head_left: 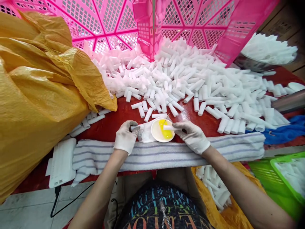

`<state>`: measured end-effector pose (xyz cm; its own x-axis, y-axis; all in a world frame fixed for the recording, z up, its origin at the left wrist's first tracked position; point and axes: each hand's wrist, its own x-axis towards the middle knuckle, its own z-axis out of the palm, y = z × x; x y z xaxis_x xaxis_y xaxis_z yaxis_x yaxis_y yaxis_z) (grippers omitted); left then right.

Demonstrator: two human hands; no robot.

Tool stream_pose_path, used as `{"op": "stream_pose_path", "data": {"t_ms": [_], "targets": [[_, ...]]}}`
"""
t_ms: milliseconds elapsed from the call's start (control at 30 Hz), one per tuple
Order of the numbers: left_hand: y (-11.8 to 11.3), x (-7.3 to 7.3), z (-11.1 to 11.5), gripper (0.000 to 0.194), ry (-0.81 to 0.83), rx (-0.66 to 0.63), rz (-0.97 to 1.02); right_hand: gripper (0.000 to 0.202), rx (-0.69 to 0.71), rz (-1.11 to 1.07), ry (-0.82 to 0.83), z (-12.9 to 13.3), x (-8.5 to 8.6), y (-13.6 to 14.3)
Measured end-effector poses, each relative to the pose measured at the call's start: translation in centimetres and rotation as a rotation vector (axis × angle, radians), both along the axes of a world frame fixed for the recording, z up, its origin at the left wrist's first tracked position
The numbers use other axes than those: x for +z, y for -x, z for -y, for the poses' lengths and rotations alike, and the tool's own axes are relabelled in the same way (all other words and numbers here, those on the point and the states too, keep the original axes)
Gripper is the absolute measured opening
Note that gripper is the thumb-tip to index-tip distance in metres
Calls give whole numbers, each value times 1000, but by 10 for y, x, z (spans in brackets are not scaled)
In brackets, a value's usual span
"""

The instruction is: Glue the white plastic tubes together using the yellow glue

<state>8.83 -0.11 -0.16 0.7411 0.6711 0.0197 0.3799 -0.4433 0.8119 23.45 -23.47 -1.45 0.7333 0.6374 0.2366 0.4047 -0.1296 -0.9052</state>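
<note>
A white glove covers my right hand [194, 136], whose fingers are closed on a white plastic tube [169, 128]. The tube's free end reaches over a small white dish [156, 132] with a bright yellow patch [166, 131] in it. A thin stick-like piece [166, 119] leans up from the dish. Left of the dish, my gloved left hand [125, 137] pinches a short pale tube [134, 128], partly hidden by the fingers. Beneath the dish lies a white sheet or wrapper [145, 133]. Several loose white tubes [149, 114] lie just beyond it.
A large heap of white tubes [176, 73] spreads over the red table [124, 111] against pink baskets [107, 19]. A yellow sack [43, 95] bulges at left. A striped towel [154, 156] lines the front edge, beside a white power strip [63, 162]. A green basket [267, 178] stands lower right.
</note>
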Motion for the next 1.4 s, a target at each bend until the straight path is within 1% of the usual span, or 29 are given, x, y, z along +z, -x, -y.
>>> {"op": "stream_pose_path", "data": {"t_ms": [100, 167, 233, 300, 367, 433, 467, 533, 600, 667, 733, 800, 900, 933, 1000, 1033, 1067, 1100, 1133, 1167, 1200, 1300, 1367, 1400], "targets": [[5, 3, -1, 30, -147, -144, -71, 32, 32, -50, 82, 4, -1, 1], [4, 7, 0, 32, -260, -197, -177, 32, 53, -40, 96, 3, 0, 2], [2, 12, 1, 32, -329, -201, -269, 26, 79, 33, 51, 3, 0, 3], [0, 15, 2, 32, -349, -188, -301, 27, 80, 47, 32, 3, 0, 2], [0, 16, 3, 33, -330, -169, -280, 35, 70, -50, 86, 6, -1, 1], [2, 17, 4, 34, -290, -141, -205, 36, 52, -136, 107, 8, -1, 1], [2, 17, 5, 34, -264, -133, -157, 32, 47, -142, 85, 9, -2, 2], [4, 18, 8, 32, -188, -124, -67, 20, 45, -71, -16, 9, -3, 3], [4, 20, 13, 32, -56, -111, -22, 17, 53, 9, -83, 8, -5, 4], [4, 23, 19, 35, 119, -94, -20, 24, 61, 8, -61, 7, -5, 4], [2, 25, 24, 37, 281, -99, -29, 30, 65, -46, -7, 5, -3, 4], [1, 28, 30, 37, 390, -124, -28, 26, 64, -58, -2, 3, -1, 4], [-1, 34, 39, 39, 537, -179, -41, 14, 35, 0, -55, 1, 6, 5], [-2, 37, 42, 40, 603, -201, -41, 14, 25, 1, -50, 1, 8, 5], [-3, 42, 48, 43, 725, -229, -26, 25, -12, -39, -40, 3, 14, 9], [-3, 44, 50, 43, 761, -231, -16, 27, -43, -57, -50, 4, 17, 12], [-3, 45, 53, 44, 767, -222, -9, 24, -82, -70, -75, 6, 20, 15], [-3, 46, 55, 43, 744, -207, -5, 19, -130, -85, -113, 9, 23, 19], [-3, 47, 57, 41, 701, -195, -5, 19, -179, -114, -150, 11, 27, 22], [-3, 47, 59, 39, 648, -193, -6, 23, -211, -153, -172, 12, 31, 26], [-3, 48, 61, 37, 592, -201, -3, 27, -214, -201, -168, 14, 36, 29], [-2, 51, 66, 31, 445, -271, 16, 30, -129, -316, -63, 16, 50, 36], [-1, 55, 73, 31, 379, -331, 10, 27, -75, -266, 30, 17, 58, 40], [-1, 56, 77, 30, 352, -380, -11, 24, -62, -185, 74, 18, 60, 42]]}}
